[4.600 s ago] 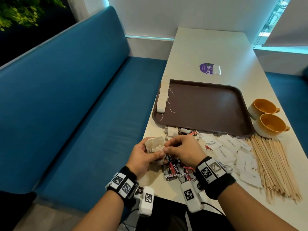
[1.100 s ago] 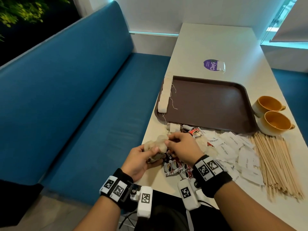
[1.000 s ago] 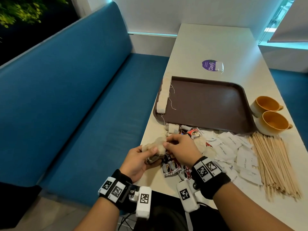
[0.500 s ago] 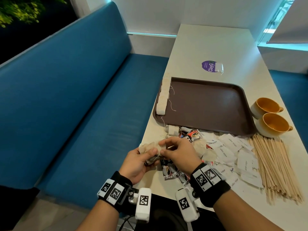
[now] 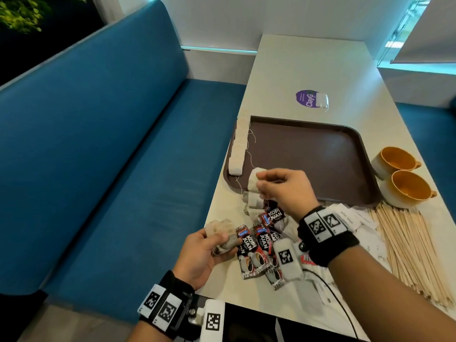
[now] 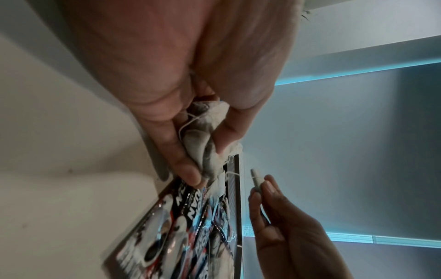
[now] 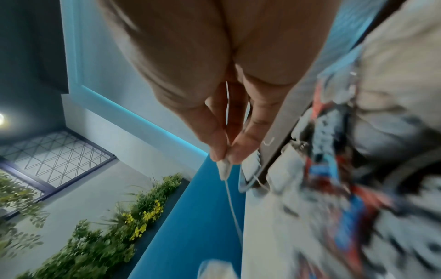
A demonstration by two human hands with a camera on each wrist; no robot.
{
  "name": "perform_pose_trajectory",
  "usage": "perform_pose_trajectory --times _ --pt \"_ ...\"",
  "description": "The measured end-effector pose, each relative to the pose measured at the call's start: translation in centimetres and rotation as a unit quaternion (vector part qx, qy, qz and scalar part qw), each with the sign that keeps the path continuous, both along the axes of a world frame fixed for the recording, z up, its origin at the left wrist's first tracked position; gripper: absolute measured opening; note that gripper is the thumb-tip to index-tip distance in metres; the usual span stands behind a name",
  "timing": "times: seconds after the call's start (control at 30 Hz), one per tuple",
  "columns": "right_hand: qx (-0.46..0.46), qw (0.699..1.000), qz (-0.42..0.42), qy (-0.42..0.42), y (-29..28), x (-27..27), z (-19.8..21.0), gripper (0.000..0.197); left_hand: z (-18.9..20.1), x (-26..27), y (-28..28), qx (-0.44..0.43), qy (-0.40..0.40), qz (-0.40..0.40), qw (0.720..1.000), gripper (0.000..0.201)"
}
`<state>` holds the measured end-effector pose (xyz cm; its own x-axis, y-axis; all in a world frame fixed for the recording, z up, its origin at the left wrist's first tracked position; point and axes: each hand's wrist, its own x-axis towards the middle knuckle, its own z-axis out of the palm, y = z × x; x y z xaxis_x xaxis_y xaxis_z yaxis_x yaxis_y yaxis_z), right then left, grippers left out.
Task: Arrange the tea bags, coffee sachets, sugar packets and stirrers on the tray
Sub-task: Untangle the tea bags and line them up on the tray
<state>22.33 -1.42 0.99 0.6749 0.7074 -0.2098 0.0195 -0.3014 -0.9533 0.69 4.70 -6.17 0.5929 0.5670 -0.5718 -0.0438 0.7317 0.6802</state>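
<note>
1. Blue upholstered bench seating (image 5: 103, 149) runs along the left of a long pale cream table (image 5: 308, 62); only the right wrist view shows green plants with yellow flowers (image 7: 143, 207) behind the bench.
2. On the table lies a dark brown rectangular plastic tray (image 5: 308, 154), with a row of white paper tea bags (image 5: 238, 146) lined along its left rim.
3. Two orange ceramic cups (image 5: 404, 178) stand just right of the tray; thin wooden stirrers (image 5: 409, 245) lie in a bundle in front of them, beside white sugar packets (image 5: 352, 218).
4. Black-and-red coffee sachets (image 5: 256, 245) are heaped near the table's front edge.
5. The left hand (image 5: 199, 255) clutches a crumpled bunch of beige tea bags (image 5: 220, 234) at the table's edge; the left wrist view shows fingers (image 6: 181, 156) curled around them.
6. The right hand (image 5: 283, 191) pinches a single white tea bag (image 5: 254, 180) above the tray's near-left corner; the right wrist view shows its string hanging down.
</note>
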Motion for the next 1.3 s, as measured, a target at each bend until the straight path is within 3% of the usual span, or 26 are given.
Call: perform_pose_trajectory --times 0.17,0.43,0.7,0.87,1.1,1.23,1.3 --pt "-0.015 0.999 0.006 -0.037 4.4 4.1 -0.3 0.016 -0.1 -0.1 0.2 -0.013 -0.002 -0.003 1.000 0.031" --pt "-0.111 0.976 0.178 -0.066 8.9 3.4 -2.2 0.017 0.0 -0.1 0.3 -0.019 0.001 -0.012 1.000 0.029" --pt "-0.202 0.950 0.170 -0.165 10.6 3.2 -3.3 0.014 -0.3 -0.2 0.4 -0.016 0.003 -0.012 1.000 0.028" --pt "-0.201 0.943 0.172 -0.204 10.6 3.3 -3.2 0.022 -0.2 -0.2 0.3 -0.015 -0.001 -0.008 1.000 0.028" --pt "-0.087 0.980 0.104 -0.148 6.9 2.1 -0.2 0.007 -0.1 -0.4 0.2 -0.007 -0.015 -0.002 1.000 0.026" --pt "-0.054 0.987 0.134 -0.069 2.3 -1.9 0.6 0.006 -0.1 -0.5 0.3 -0.005 -0.038 0.002 0.999 0.029" --pt "-0.053 0.987 0.143 -0.053 -0.1 -4.1 -0.2 0.015 -0.1 -0.4 0.2 -0.001 -0.051 0.005 0.999 0.027"
